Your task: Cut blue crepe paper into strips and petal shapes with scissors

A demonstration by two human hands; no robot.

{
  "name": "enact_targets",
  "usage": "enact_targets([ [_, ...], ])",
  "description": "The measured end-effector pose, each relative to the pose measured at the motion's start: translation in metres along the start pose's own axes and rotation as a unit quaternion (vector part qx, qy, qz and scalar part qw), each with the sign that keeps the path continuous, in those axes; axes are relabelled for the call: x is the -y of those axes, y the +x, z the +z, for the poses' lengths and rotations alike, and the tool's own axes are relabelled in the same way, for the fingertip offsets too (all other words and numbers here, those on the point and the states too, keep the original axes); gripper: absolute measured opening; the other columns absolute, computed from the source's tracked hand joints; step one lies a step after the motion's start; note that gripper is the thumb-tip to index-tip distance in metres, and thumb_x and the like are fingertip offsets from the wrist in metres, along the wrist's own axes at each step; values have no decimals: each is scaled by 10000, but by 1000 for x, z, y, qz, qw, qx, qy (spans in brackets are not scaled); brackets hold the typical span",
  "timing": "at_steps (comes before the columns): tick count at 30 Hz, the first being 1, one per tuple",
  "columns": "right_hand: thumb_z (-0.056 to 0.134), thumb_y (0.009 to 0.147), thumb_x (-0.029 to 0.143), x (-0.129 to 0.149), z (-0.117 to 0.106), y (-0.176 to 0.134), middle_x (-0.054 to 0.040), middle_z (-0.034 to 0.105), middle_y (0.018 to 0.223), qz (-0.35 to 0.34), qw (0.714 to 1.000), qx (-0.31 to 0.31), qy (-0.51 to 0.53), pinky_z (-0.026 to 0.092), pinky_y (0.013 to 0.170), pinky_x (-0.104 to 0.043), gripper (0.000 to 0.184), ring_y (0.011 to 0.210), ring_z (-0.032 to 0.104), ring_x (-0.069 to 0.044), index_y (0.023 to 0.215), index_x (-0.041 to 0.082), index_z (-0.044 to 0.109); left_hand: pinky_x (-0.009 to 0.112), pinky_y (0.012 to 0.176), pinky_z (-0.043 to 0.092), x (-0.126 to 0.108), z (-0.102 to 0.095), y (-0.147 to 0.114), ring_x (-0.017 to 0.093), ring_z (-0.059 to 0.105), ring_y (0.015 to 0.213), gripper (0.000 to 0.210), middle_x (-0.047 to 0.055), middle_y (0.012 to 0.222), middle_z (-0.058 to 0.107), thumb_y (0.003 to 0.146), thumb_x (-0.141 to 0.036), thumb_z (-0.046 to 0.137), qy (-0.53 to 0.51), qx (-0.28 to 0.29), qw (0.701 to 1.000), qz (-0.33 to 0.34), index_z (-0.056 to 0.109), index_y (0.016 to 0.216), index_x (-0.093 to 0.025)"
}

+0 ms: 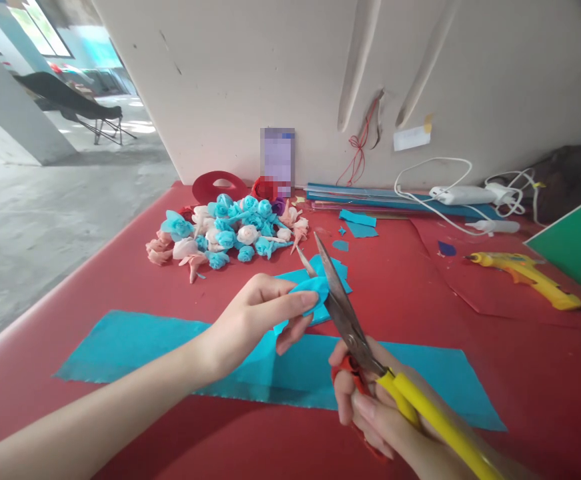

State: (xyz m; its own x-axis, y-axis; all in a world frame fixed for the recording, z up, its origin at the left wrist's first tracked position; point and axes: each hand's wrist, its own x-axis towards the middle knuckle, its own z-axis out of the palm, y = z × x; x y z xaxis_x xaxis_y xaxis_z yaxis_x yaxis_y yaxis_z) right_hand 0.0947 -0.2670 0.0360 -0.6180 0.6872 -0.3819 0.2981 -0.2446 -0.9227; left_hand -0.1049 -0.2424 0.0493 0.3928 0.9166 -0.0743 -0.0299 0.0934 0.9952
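Observation:
My left hand [265, 307] pinches a small piece of bright blue crepe paper [315, 288] between thumb and fingers. My right hand [370, 400] grips a pair of scissors [343, 310] with worn metal blades and red and yellow on the handles. The blades are apart and point away from me, with the blue piece at them; whether they are cutting it I cannot tell. Behind the left fingers lie more cut blue pieces [337, 270]. Beneath both hands a long blue strip [145, 343] stretches across the red tabletop [195, 440].
A heap of blue, white and pink paper roses [225, 233] sits at the back left, near a red ring-shaped object [219, 187]. Blue scraps [363, 227] lie behind the scissors. To the right are a yellow glue gun [525, 277], a white power strip [463, 195] and a green board [577, 243].

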Motion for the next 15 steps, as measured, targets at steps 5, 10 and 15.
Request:
enact_targets([
  [5, 450, 871, 339, 3, 0, -1, 0, 584, 701, 3, 1000, -12, -14, 384, 474, -218, 195, 492, 477, -91, 1023, 220, 480, 241, 479, 313, -2, 0, 1, 50, 378, 390, 417, -44, 430, 453, 858, -313, 521, 10, 17, 1000, -2, 494, 475, -152],
  [10, 510, 836, 376, 9, -1, -3, 2, 574, 625, 14, 998, -50, -42, 442, 551, -253, 208, 555, 537, -136, 964, 212, 519, 234, 459, 307, -5, -2, 1, 49, 384, 391, 410, -44, 442, 456, 854, -307, 529, 14, 21, 1000, -3, 492, 477, -151],
  [15, 483, 845, 444, 6, 2, -2, 42, 450, 530, 19, 998, -64, -20, 410, 505, -253, 219, 499, 486, -130, 912, 236, 505, 235, 480, 333, -4, -2, 2, 58, 401, 397, 417, -35, 404, 481, 847, -307, 534, 20, 7, 1000, -2, 520, 460, -152],
])
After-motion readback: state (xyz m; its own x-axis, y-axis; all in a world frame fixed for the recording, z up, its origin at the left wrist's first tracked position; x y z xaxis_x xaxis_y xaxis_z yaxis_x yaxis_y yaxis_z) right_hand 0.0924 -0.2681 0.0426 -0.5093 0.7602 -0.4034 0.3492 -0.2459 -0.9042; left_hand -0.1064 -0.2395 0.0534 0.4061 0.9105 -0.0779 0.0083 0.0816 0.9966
